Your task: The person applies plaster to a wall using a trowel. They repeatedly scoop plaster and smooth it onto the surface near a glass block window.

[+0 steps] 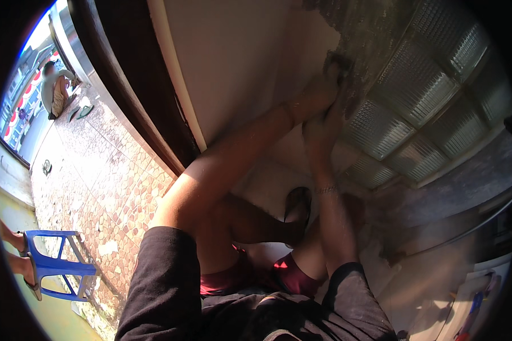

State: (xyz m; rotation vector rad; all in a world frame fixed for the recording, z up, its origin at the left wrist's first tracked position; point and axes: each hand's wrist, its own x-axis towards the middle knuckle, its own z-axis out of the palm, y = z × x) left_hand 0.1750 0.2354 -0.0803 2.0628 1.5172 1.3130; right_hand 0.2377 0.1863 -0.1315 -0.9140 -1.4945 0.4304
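Note:
At the far end of my stretched-out arm, my left hand (320, 92) is closed around a dark tool (338, 62) held against the wall. Shade blurs the tool, so its exact kind is unclear. My right hand (320, 133) is closed just below the left one, apparently on the tool's lower part; its fingers are mostly hidden. The wall (239, 62) is pale and smooth on the left. Around the tool it turns to a rough, grey-brown patch (369, 34) with a ragged edge. Glass blocks (418, 85) are set into the wall right of my hands.
A dark wooden door frame (136, 62) stands at left. Beyond it lies a sunlit stone-patterned floor (119, 210) with a blue stool (60, 264), another person's feet beside it, and a seated person (57, 91) farther off. A curved rod or cable (466, 236) crosses the lower right.

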